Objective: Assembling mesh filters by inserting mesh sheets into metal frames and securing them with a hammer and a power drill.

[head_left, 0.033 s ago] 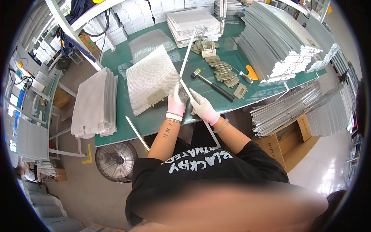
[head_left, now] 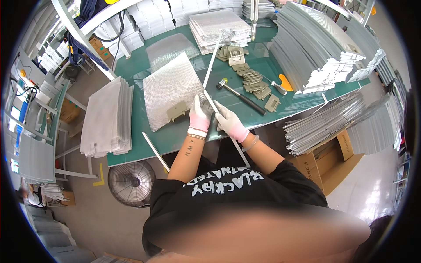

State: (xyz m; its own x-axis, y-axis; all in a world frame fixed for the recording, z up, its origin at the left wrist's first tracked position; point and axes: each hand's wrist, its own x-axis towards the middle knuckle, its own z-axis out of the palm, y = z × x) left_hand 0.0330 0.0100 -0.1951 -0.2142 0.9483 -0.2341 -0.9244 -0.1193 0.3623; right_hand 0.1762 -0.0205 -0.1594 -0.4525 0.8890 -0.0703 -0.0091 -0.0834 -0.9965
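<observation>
White strip (head_left: 211, 100) at the table's (head_left: 289, 103) near edge
Your left hand (head_left: 201, 112) and right hand (head_left: 229, 121) have fingers closed round it — hammer (head_left: 245, 98) just beyond.

From here I see white lettering (head_left: 226, 180) on the shirt (head_left: 285, 188), dark letters (head_left: 190, 147) on the left forearm (head_left: 182, 164), print (head_left: 302, 169) on the carton (head_left: 340, 173).

On the green rectangular tabletop (head_left: 302, 101), a black-handled hammer (head_left: 245, 100) is laid near the front edge, beside small olive-grey plates (head_left: 252, 81).
</observation>
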